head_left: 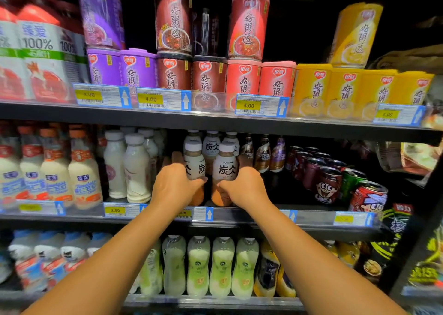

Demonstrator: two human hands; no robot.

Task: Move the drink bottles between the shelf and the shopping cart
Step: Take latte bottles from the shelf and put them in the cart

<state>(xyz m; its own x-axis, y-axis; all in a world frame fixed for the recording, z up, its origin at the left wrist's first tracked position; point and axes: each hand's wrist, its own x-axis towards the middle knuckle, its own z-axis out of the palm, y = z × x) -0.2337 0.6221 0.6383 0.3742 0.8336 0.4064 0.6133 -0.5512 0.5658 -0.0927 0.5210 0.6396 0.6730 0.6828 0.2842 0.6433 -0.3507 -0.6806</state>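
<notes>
Both your hands are on the middle shelf (239, 215), each wrapped around one of the two front latte bottles. Your left hand (173, 185) has its fingers curled round the left bottle (194, 163), thumb across the front. Your right hand (247, 186) clamps the right bottle (224, 168) low on its body, fingers curled around it. Both bottles stand upright at the front edge of the shelf, just beside each other; the shopping cart is not in view.

The main risk is the neighbours. More bottles of the same kind (211, 144) stand close behind, and tall milk bottles (136, 168) sit just to the left of your left hand. Pull either bottle out at a tilt and you may knock one over. The coffee bottles (262, 154) lie close by your right wrist. The two held bottles may also knock together if you draw them out at once. The price rail could catch a bottle's base if you drag rather than lift.
</notes>
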